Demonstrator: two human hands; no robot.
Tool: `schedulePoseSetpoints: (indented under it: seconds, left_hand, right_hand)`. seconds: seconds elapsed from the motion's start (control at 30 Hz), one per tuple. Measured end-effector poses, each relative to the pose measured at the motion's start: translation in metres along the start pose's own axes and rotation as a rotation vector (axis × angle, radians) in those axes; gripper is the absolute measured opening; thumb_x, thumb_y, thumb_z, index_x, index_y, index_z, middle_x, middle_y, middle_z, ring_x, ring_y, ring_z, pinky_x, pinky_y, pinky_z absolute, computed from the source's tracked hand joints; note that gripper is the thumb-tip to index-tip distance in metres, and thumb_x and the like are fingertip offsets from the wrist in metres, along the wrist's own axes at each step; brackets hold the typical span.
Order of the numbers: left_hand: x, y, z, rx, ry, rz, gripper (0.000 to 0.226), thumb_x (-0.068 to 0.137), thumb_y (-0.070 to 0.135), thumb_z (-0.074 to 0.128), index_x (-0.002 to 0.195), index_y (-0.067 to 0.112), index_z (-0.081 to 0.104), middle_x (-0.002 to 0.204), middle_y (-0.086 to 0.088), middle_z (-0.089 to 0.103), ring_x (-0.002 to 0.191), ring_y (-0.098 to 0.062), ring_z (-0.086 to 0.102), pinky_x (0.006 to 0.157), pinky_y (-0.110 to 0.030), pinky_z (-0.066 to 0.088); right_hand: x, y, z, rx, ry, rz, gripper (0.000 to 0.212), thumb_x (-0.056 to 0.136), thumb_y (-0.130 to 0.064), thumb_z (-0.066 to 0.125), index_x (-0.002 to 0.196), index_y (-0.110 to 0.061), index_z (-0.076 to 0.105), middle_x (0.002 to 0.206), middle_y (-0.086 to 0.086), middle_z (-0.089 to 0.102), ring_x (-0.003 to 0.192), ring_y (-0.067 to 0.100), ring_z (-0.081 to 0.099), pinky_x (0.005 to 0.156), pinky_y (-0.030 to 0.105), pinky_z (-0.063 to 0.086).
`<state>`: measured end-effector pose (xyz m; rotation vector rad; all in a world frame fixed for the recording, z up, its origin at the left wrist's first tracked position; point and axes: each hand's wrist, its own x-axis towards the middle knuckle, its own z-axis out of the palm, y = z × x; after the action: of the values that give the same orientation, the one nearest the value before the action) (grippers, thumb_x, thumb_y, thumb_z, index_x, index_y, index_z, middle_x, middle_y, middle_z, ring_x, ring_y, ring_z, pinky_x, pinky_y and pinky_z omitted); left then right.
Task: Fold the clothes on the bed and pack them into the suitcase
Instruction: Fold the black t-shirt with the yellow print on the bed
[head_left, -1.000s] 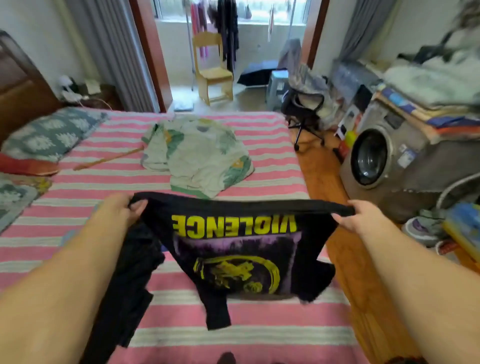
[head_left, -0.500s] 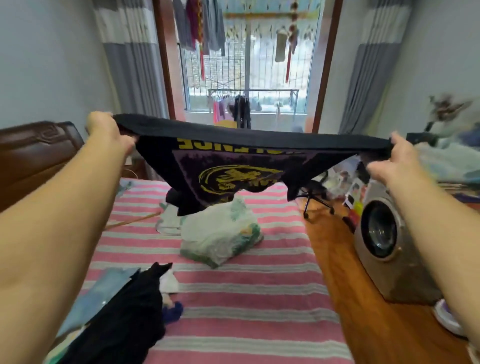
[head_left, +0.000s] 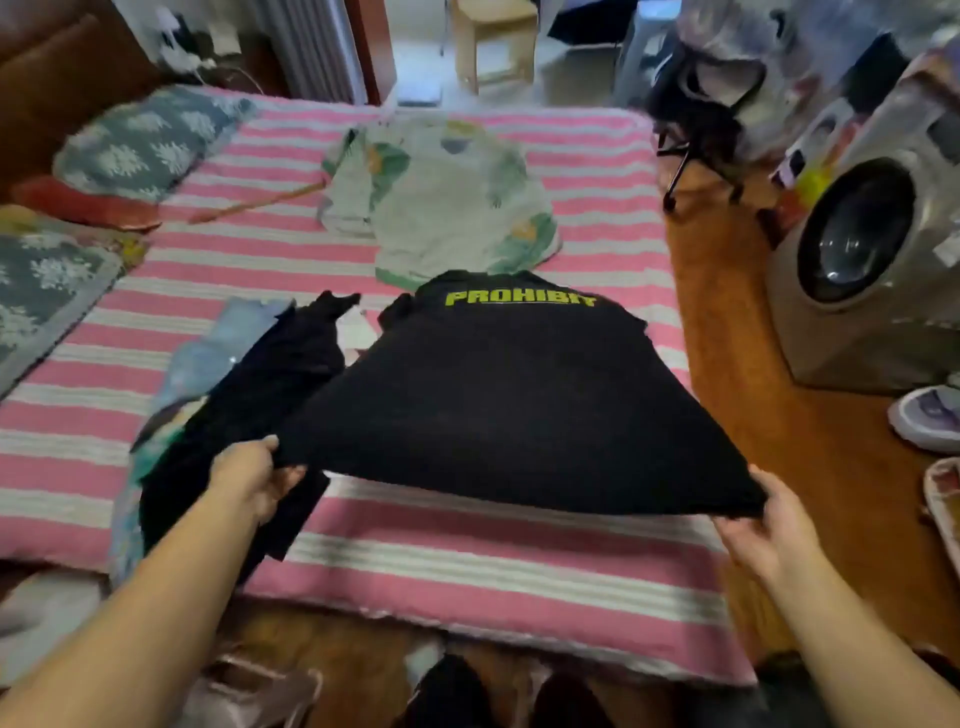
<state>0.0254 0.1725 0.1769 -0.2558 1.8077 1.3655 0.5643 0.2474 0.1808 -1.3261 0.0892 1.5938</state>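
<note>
A black T-shirt (head_left: 509, 395) with yellow "PROHIBIT" lettering is spread over the pink striped bed (head_left: 467, 566), its far end lying on the sheet and its near hem lifted. My left hand (head_left: 252, 480) pinches the hem's left corner. My right hand (head_left: 763, 525) pinches the right corner. A pale floral shirt (head_left: 441, 208) lies flat farther up the bed. To the left sits a pile with a dark garment (head_left: 244, 410) over a light blue one (head_left: 208, 358). No suitcase is in view.
Grey patterned pillows (head_left: 140, 145) lie at the bed's left. A washing machine (head_left: 872, 244) stands on the wooden floor to the right, with a black office chair (head_left: 701, 119) behind it. A wooden chair (head_left: 493, 41) stands by the doorway. Shoes sit at the bed's foot.
The T-shirt was held high in the air and has come down flat onto the bed, back side up. Both hands dropped low to the near edge, still holding the hem.
</note>
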Motion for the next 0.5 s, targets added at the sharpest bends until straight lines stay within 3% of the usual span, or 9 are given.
schedulePoseSetpoints:
  seconds: [0.03, 0.07, 0.1, 0.13, 0.2, 0.3, 0.4, 0.5]
  left_hand:
    - [0.013, -0.032, -0.004, 0.113, 0.054, -0.004, 0.025, 0.103, 0.003, 0.045, 0.123, 0.009, 0.057, 0.114, -0.012, 0.064, 0.079, -0.024, 0.065, 0.056, -0.035, 0.062]
    - [0.032, -0.065, -0.01, 0.229, 0.081, -0.008, 0.021, 0.103, 0.002, 0.047, 0.12, 0.009, 0.057, 0.11, -0.013, 0.064, 0.077, -0.024, 0.063, 0.057, -0.035, 0.061]
    - [0.047, -0.098, -0.016, 0.335, 0.098, -0.009, 0.014, 0.102, 0.003, 0.05, 0.113, 0.009, 0.057, 0.102, -0.013, 0.064, 0.075, -0.024, 0.061, 0.06, -0.036, 0.061]
    - [0.061, -0.129, -0.02, 0.416, 0.107, -0.007, 0.007, 0.102, 0.003, 0.053, 0.102, 0.008, 0.057, 0.09, -0.011, 0.063, 0.074, -0.025, 0.059, 0.066, -0.04, 0.061]
    - [0.1, -0.183, -0.034, 0.546, 0.105, -0.035, 0.011, 0.1, 0.002, 0.055, 0.09, 0.006, 0.059, 0.073, -0.01, 0.062, 0.073, -0.028, 0.06, 0.08, -0.048, 0.061]
    - [0.156, -0.235, -0.057, 0.727, 0.085, -0.119, 0.012, 0.097, 0.006, 0.06, 0.107, 0.004, 0.065, 0.095, -0.017, 0.067, 0.081, -0.026, 0.069, 0.085, -0.046, 0.061]
    - [0.206, -0.269, -0.082, 0.908, 0.09, -0.097, 0.018, 0.092, 0.024, 0.067, 0.094, 0.006, 0.069, 0.09, -0.02, 0.07, 0.087, -0.042, 0.069, 0.088, -0.061, 0.056]
    - [0.2, -0.271, -0.071, 0.94, 0.094, -0.039, 0.026, 0.098, 0.034, 0.062, 0.089, 0.01, 0.065, 0.095, -0.02, 0.069, 0.089, -0.043, 0.067, 0.089, -0.056, 0.056]
  right_hand:
    - [0.016, 0.019, -0.017, -0.073, 0.064, 0.042, 0.097, 0.028, -0.022, 0.099, 0.119, -0.013, 0.065, 0.091, 0.003, 0.078, 0.077, 0.016, 0.076, 0.062, 0.031, 0.063]
    - [0.029, 0.04, -0.032, -0.167, 0.14, 0.055, 0.071, 0.058, -0.021, 0.092, 0.123, -0.014, 0.063, 0.086, 0.001, 0.078, 0.073, 0.014, 0.075, 0.057, 0.027, 0.061]
    - [0.046, 0.059, -0.049, -0.246, 0.214, 0.071, 0.043, 0.084, -0.019, 0.076, 0.125, -0.016, 0.062, 0.086, 0.001, 0.076, 0.073, 0.014, 0.073, 0.052, 0.024, 0.059]
    - [0.065, 0.078, -0.068, -0.334, 0.284, 0.092, 0.026, 0.098, -0.02, 0.061, 0.124, -0.016, 0.06, 0.089, 0.001, 0.072, 0.074, 0.015, 0.069, 0.048, 0.021, 0.057]
    - [0.108, 0.113, -0.107, -0.475, 0.369, 0.146, 0.022, 0.104, -0.023, 0.053, 0.122, -0.01, 0.058, 0.095, 0.005, 0.067, 0.073, 0.019, 0.065, 0.044, 0.022, 0.055]
    - [0.15, 0.157, -0.146, -0.551, 0.476, 0.215, 0.031, 0.104, -0.021, 0.053, 0.13, -0.003, 0.056, 0.114, 0.017, 0.066, 0.081, 0.029, 0.067, 0.044, 0.029, 0.057]
    - [0.167, 0.181, -0.162, -0.548, 0.575, 0.198, 0.029, 0.107, -0.015, 0.048, 0.134, -0.008, 0.054, 0.112, 0.017, 0.063, 0.081, 0.024, 0.063, 0.042, 0.027, 0.056]
    - [0.171, 0.19, -0.163, -0.524, 0.546, 0.171, 0.036, 0.106, -0.024, 0.05, 0.139, -0.01, 0.051, 0.121, 0.014, 0.061, 0.095, 0.024, 0.064, 0.083, 0.036, 0.062]
